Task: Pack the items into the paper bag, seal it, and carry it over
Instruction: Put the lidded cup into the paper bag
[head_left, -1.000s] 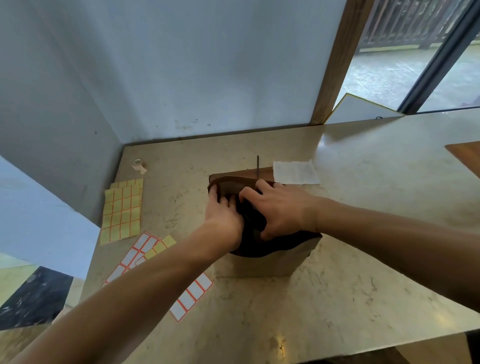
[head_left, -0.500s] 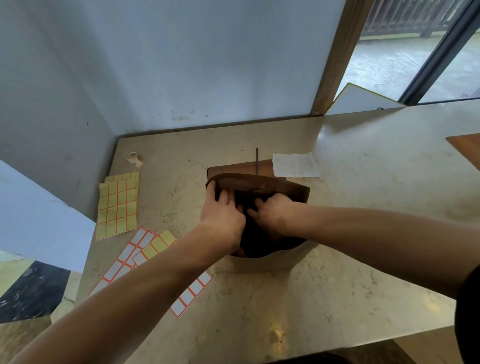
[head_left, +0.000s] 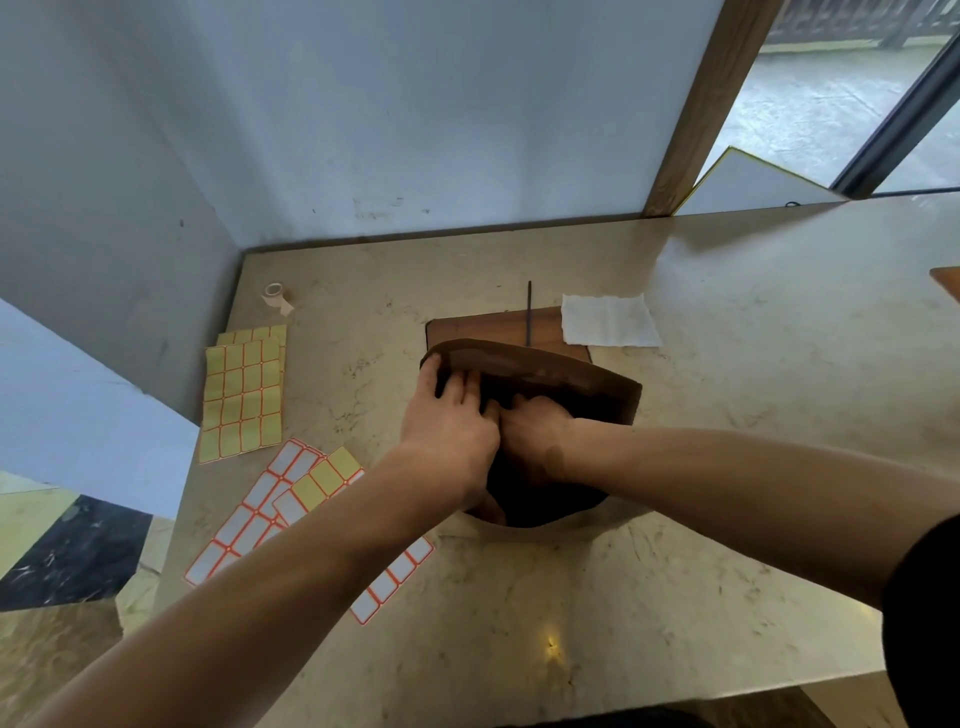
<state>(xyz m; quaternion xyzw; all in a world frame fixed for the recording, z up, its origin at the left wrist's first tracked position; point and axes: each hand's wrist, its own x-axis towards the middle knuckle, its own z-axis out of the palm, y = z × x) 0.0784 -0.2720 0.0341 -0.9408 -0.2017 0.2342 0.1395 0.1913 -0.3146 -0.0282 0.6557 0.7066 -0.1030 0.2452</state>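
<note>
We see the bag (head_left: 566, 374) standing open near the middle of the table (head_left: 701, 571), its brown mouth facing us and its inside dark. Our left hand (head_left: 449, 423) rests on the bag's left rim, fingers reaching over the edge into the opening and curled round the paper there, so it holds the rim. Our right hand (head_left: 535, 431) goes down inside the bag just beside the left one, touching it; its fingers are sunk in the dark interior, and we cannot tell whether they hold anything or lie loose. Just behind the bag lies a flat brown board (head_left: 493, 327) with a thin dark stick (head_left: 529, 312) across it, and touching that board's right end is a white napkin (head_left: 608, 319). Left of the bag lies a sheet of yellow labels (head_left: 241, 395); nearer us on the bag's left are white labels (head_left: 249, 525) with red borders, partly under our left forearm. Behind the yellow sheet, well left of the bag, sits a small tape roll (head_left: 275, 296). Whatever is packed inside the bag is hidden from us
</note>
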